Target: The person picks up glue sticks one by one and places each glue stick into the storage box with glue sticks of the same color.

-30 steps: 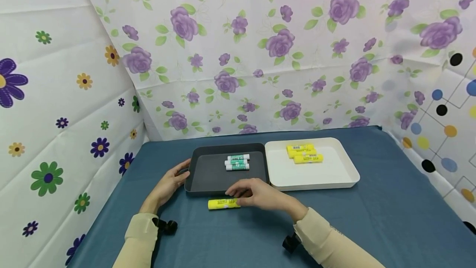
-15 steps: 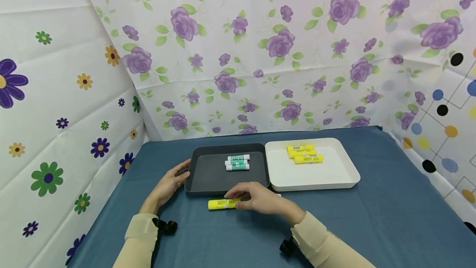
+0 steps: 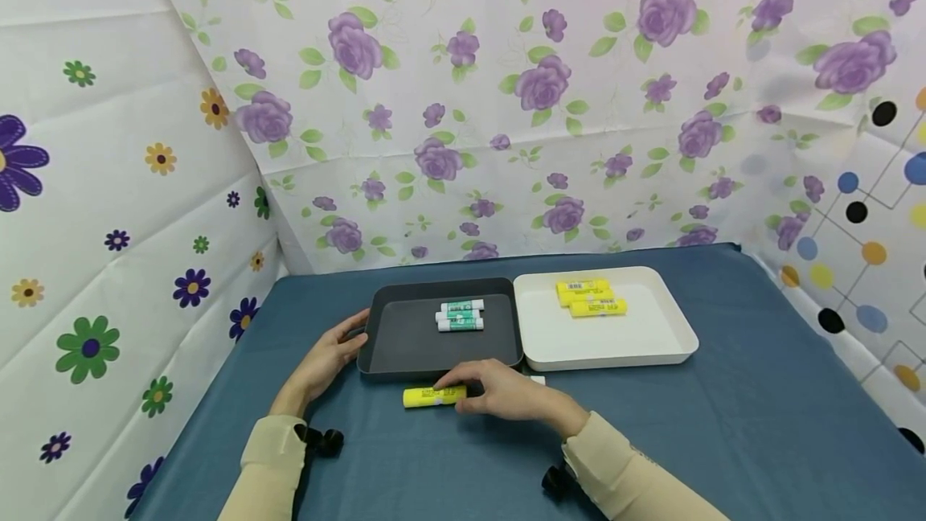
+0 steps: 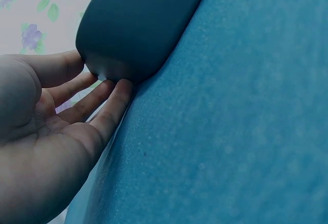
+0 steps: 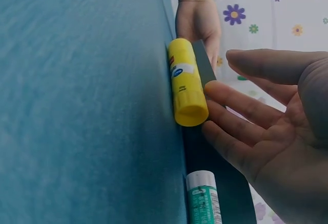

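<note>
A yellow glue stick (image 3: 427, 398) lies on the cloth in front of the dark grey tray (image 3: 405, 344). Beside its right end is my right hand (image 3: 510, 394); in the right wrist view the fingertips (image 5: 215, 90) are at the stick's side and the thumb stands apart from it. A green-and-white glue stick (image 5: 203, 203) lies nearby, mostly hidden behind that hand in the head view, with only its white end showing. My left hand (image 3: 323, 363) rests its extended fingers against the left side of the dark tray, thumb near the rim.
Several green-and-white glue sticks (image 3: 460, 316) lie in the dark tray. Touching its right side, a white tray (image 3: 644, 336) contains several yellow glue sticks (image 3: 599, 308). Blue cloth (image 3: 434, 473) covers the table, with patterned sheets (image 3: 492, 183) hanging behind and at both sides.
My right hand has shifted slightly down and left along the yellow glue stick, uncovering the other stick's white end. The left hand stays against the tray. The yellow stick has not visibly moved.
</note>
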